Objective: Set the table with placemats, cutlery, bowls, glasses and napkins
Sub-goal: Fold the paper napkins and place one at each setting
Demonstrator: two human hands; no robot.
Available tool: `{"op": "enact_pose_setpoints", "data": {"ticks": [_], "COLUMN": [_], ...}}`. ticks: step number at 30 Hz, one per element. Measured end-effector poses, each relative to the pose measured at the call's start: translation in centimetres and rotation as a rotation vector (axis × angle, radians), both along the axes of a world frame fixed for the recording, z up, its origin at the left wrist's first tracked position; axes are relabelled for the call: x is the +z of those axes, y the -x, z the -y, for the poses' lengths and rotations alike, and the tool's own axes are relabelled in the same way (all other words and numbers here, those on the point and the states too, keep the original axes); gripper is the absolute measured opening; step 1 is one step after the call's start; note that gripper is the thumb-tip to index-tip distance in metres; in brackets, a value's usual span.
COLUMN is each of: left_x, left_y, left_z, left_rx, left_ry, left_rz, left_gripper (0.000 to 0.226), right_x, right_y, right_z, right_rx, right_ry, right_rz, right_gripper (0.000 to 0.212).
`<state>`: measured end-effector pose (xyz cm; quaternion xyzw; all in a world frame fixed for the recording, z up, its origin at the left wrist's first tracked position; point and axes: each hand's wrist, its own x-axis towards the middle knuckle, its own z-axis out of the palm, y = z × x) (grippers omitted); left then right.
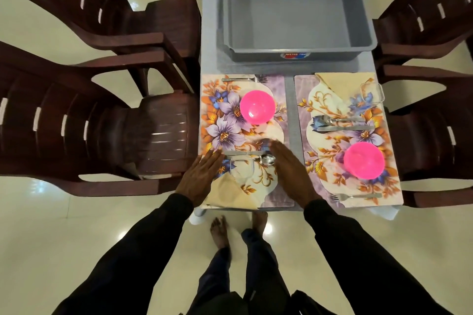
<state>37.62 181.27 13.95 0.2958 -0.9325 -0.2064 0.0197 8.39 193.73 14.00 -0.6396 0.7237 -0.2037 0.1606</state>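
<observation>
4 brown chairs (102, 130), 2 each side, flank the table (290, 89), which has a grey cloth on it. A grey tub (294, 49) sits mid-table, just beyond the 2 near mats. Inside it only the bare floor & a small dark mark on the far wall show.

L mat (217, 115) & R mat (330, 140), both floral, lie side by side at the near end w/ a strip of cloth betw. them.

L hand (199, 179) lies flat at L mat's left edge, fingers straight & together, holding nothing. R hand (291, 174) lies flat on the same mat, right of the glass, fingers likewise straight & together.

L bowl (257, 107), pink, is on L mat's far half; R bowl (363, 160), pink, is on R mat's near half. Only pink shows inside both.

L napkin (230, 194), beige, is at L mat's near left corner, just beside L hand. R napkin (343, 82) is at R mat's far edge.

L glass (242, 167), clear, stands betw. the hands at the napkin's tip. R glass (372, 94) is at R napkin's right corner. Mat print shows thru both.

L knife (240, 153) lies just beyond L glass, L spoon (266, 159) just beside it, L fork (243, 79) at the mat's far edge. R spoon (330, 119) & R knife (345, 128) lie mid-mat, R fork (355, 196) at the near edge.
</observation>
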Motion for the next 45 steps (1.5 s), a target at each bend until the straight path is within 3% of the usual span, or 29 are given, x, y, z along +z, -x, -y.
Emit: {"op": "enact_pose_setpoints", "data": {"ticks": [4,9,15,22,26,31,45], "left_x": [-1.0,-1.1,-1.5,-1.7,-1.7,-2.0,-1.5], "left_y": [0.0,0.1,0.7,1.4,1.5,1.6,1.9], "left_z": [0.0,-0.6,-0.4,0.6,0.9,1.1,1.5], "left_rx": [-0.035,-0.048,-0.033,-0.031,-0.029,-0.032,-0.021], "left_ry": [0.030,0.113,0.140,0.139,0.107,0.095,0.095], "left_rz": [0.134,0.208,0.254,0.231,0.227,0.210,0.202], "left_gripper": [0.095,0.074,0.079,0.063,0.063,0.067,0.071], "right_x": [-2.8,-3.4,-3.7,-3.5,-3.1,-3.3,-4.0], "right_y": [-1.0,-1.6,-1.5,-1.2,-1.1,-1.1,-0.7], "right_z": [-0.9,-1.2,-0.7,1.4,1.9,1.2,1.9], "right_rx": [0.200,0.202,0.179,0.148,0.118,0.028,0.004], "right_ry": [-0.035,-0.034,-0.025,-0.018,-0.054,-0.017,-0.011], "right_rz": [-0.142,-0.199,-0.229,-0.263,-0.195,-0.023,-0.027], "right_gripper": [0.082,0.088,0.085,0.080,0.083,0.069,0.057]}}
